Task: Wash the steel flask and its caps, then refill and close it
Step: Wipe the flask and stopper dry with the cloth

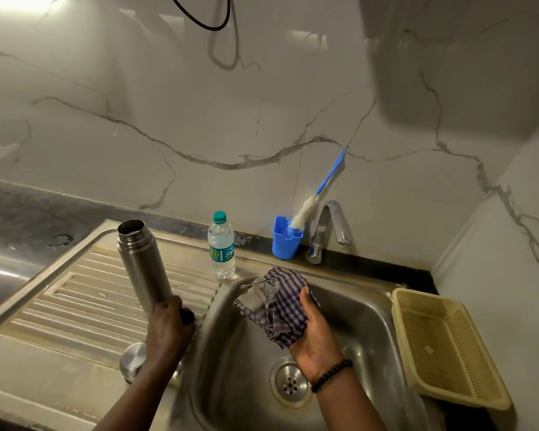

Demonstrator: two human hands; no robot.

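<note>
Head view shows, nearest, a steel cap [133,361] lying on the drainboard surface [84,306] beside the left forearm. The left hand [168,325] has its fingers curled round the base of the open steel flask [143,265], which stands tilted; gripped so low, it could tip or slip. The right hand [316,334] pinches a checked cloth [277,309] over the sink [364,318]. Farther back a water bottle [221,247], a blue cup [285,241] with a bottle brush [308,209], and the tap [330,225] stand well apart from the hands.

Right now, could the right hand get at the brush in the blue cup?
Probably not yet: the right hand grips a cloth. The way to the brush in the cup looks free.
</note>
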